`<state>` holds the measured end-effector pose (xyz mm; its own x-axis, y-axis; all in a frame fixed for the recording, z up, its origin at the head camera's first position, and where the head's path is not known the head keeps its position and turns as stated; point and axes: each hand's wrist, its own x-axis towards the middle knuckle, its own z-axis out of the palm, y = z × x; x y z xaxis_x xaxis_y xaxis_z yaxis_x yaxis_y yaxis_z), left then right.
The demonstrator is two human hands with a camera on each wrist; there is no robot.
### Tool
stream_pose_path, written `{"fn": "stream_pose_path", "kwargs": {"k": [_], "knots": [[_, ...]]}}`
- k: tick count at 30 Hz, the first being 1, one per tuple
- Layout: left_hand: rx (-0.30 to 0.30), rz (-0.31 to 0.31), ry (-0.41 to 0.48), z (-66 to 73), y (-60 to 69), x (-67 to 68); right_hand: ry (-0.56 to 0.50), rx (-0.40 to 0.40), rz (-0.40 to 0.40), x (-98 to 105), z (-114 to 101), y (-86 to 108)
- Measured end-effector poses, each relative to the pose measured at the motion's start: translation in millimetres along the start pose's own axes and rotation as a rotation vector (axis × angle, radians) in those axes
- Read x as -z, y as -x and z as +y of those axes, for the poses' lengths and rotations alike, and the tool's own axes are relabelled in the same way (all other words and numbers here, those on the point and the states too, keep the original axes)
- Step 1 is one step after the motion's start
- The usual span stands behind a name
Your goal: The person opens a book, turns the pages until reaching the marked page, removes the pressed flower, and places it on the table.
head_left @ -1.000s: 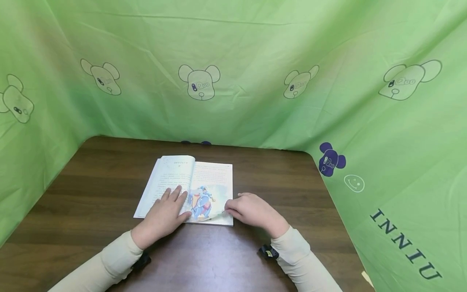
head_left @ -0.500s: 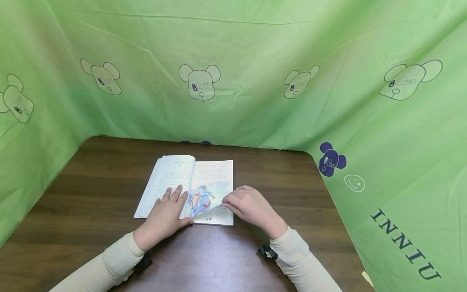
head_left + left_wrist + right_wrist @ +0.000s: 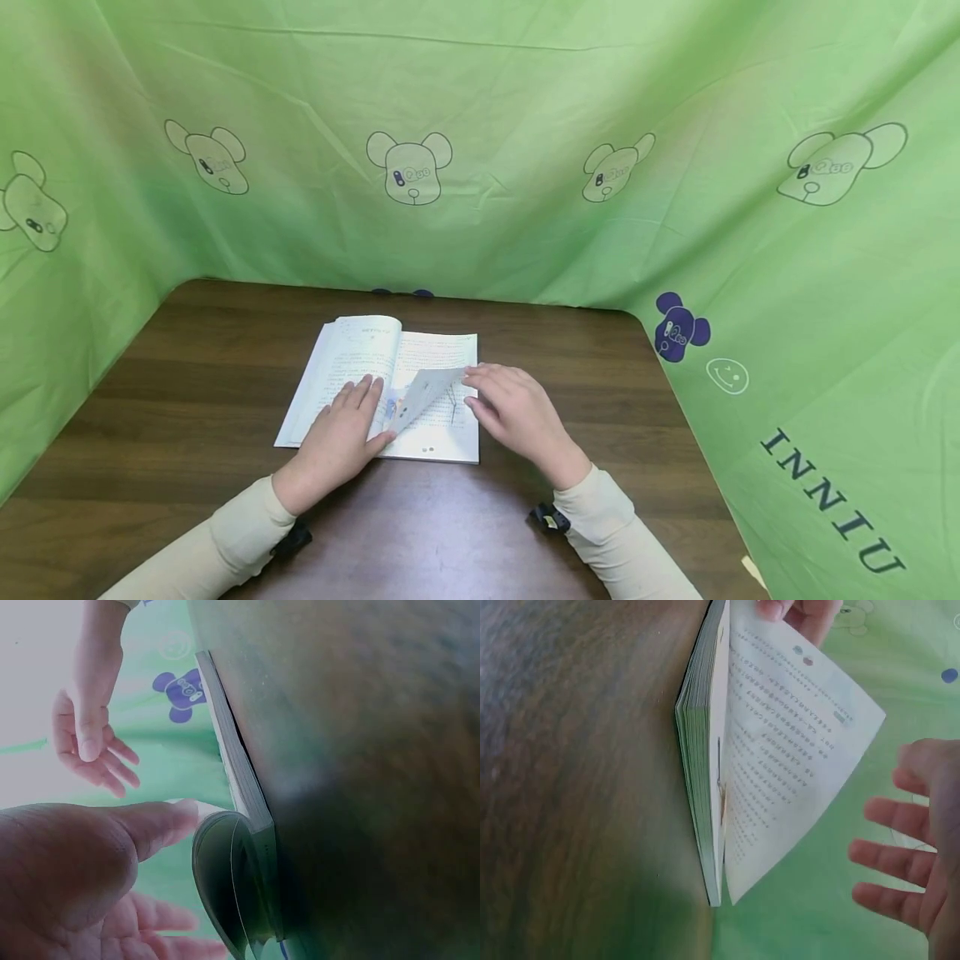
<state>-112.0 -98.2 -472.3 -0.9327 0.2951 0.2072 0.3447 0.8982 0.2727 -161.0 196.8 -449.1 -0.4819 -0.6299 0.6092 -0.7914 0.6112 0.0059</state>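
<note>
The book (image 3: 408, 358) is lying spread on the surface (image 3: 180, 417), reaching from beneath your left hand (image 3: 337, 442) to just beside your right hand (image 3: 525, 421). A raised page (image 3: 795, 750) is slanting up from the book's right half (image 3: 450, 442), between your two hands, its free edge leaning toward your right fingertips. In the right wrist view its near face is showing printed lines, and a gap is separating it from your right hand, whose fingers are loosely extending and gripping nothing. Your left hand is lying flattened over the left half (image 3: 352, 350), fingers straight and holding nothing; its thumb is pointing right, beside the foot of the raised page, and whether the two are touching is not showing clearly. Below your left wrist a pale left sleeve (image 3: 232, 529) is covering your forearm; below your right, a matching right sleeve (image 3: 618, 533). Beyond both hands, a green cloth (image 3: 465, 83) is hanging, bearing mouse-like head outlines.
</note>
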Motion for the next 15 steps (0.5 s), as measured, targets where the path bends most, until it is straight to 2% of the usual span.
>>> {"fn": "stream_pose_path", "kwargs": {"k": [2, 4, 9, 12, 15], "knots": [[-0.007, 0.038, 0.022, -0.6, -0.8, 0.0, -0.005, -0.033, -0.038, 0, 0, 0.1], [-0.010, 0.070, 0.036, -1.0, -1.8, 0.3, -0.009, -0.074, -0.114, -1, 0, 0.7], [-0.003, 0.111, 0.037, -1.7, -4.1, 1.7, -0.034, -0.171, -0.401, -3, 0, 4.5], [-0.006, 0.133, 0.012, -1.9, -4.7, 1.9, -0.063, -0.184, -0.536, -3, -2, 7.2], [-0.001, 0.138, -0.012, -1.6, -4.1, 2.3, -0.095, -0.175, -0.608, -4, -2, 10.2]]}}
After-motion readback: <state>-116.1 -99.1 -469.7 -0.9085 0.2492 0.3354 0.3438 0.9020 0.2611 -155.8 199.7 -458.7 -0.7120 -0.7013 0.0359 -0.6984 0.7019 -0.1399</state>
